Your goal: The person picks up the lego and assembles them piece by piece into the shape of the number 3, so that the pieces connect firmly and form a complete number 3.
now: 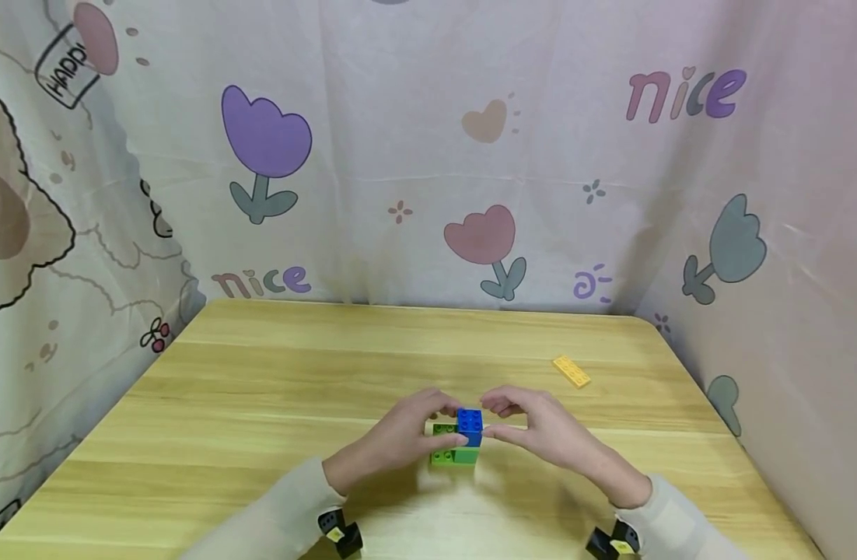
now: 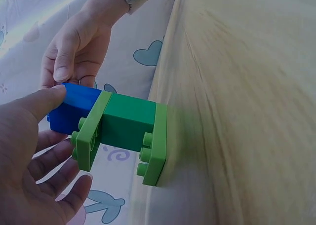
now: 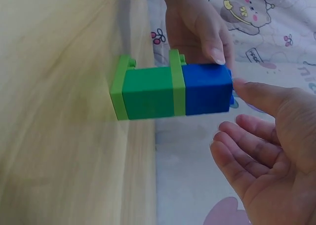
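A small tower of building blocks stands upright on the table. From the bottom it has a light green plate [image 2: 156,151], a green brick [image 2: 129,121], a second light green plate [image 3: 177,84] and a blue brick [image 3: 207,89] on top. Both plates stick out to the left, their studs bare. My left hand [image 1: 400,432] pinches the blue brick, thumb at the front and fingers behind. My right hand [image 1: 543,428] is at the right side, its thumb tip at the blue brick's top edge. Its other fingers are loosely bent, apart from the tower.
A flat yellow plate [image 1: 571,372] with studs lies on the wooden table [image 1: 295,365], behind and to the right of the hands. A printed curtain [image 1: 393,140] hangs along the table's back and sides.
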`<state>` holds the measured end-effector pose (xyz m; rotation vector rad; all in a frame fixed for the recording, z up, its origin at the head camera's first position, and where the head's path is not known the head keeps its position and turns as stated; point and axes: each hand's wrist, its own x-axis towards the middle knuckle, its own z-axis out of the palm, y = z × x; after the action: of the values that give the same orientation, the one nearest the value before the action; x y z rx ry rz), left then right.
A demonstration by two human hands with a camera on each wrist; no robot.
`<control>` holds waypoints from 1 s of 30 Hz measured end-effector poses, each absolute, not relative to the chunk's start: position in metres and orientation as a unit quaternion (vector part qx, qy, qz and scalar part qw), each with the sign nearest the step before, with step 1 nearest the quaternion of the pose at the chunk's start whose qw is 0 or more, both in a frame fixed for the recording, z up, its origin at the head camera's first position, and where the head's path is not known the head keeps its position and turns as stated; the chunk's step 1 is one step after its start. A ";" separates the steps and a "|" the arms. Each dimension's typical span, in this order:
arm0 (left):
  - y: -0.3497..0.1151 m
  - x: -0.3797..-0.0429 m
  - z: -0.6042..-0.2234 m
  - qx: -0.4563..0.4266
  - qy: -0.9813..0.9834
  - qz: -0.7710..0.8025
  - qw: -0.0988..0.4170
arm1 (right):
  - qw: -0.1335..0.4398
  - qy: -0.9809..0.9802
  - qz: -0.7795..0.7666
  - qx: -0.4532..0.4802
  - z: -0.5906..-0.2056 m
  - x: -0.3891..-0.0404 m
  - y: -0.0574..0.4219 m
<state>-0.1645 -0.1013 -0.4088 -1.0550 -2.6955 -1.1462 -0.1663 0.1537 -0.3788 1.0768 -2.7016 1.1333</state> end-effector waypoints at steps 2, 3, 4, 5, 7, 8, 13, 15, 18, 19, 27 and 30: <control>-0.101 -0.164 -0.409 -0.339 -0.864 -0.371 0.015 | 0.017 -0.868 0.362 0.340 -0.377 -0.168 0.156; -0.101 -0.164 -0.409 -0.339 -0.863 -0.373 0.015 | 0.019 -0.869 0.362 0.337 -0.376 -0.169 0.158; -0.101 -0.163 -0.408 -0.339 -0.863 -0.375 0.016 | 0.023 -0.870 0.362 0.334 -0.376 -0.170 0.159; -0.101 -0.163 -0.409 -0.339 -0.862 -0.377 0.019 | 0.026 -0.871 0.364 0.329 -0.375 -0.171 0.161; -0.101 -0.163 -0.408 -0.339 -0.861 -0.380 0.022 | 0.030 -0.875 0.365 0.318 -0.374 -0.174 0.165; -0.101 -0.163 -0.408 -0.338 -0.861 -0.380 0.024 | 0.031 -0.877 0.366 0.310 -0.375 -0.176 0.167; -0.100 -0.163 -0.408 -0.335 -0.863 -0.377 0.023 | 0.043 -0.892 0.358 0.272 -0.378 -0.186 0.180; -0.100 -0.163 -0.408 -0.334 -0.864 -0.377 0.019 | 0.051 -0.896 0.352 0.265 -0.379 -0.190 0.186; -0.100 -0.163 -0.409 -0.330 -0.866 -0.375 0.016 | 0.065 -0.900 0.345 0.259 -0.383 -0.197 0.194; -0.099 -0.163 -0.409 -0.331 -0.866 -0.375 0.018 | 0.068 -0.902 0.342 0.256 -0.384 -0.199 0.197; -0.098 -0.163 -0.411 -0.325 -0.862 -0.389 0.015 | 0.097 -0.918 0.307 0.233 -0.392 -0.213 0.217; -0.098 -0.162 -0.411 -0.319 -0.859 -0.399 0.004 | 0.107 -0.925 0.288 0.224 -0.394 -0.217 0.223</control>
<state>-0.1623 -0.0977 -0.4106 -1.0003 -2.6939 -1.2514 -0.2170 0.2232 -0.3939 0.6606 -2.7229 0.8480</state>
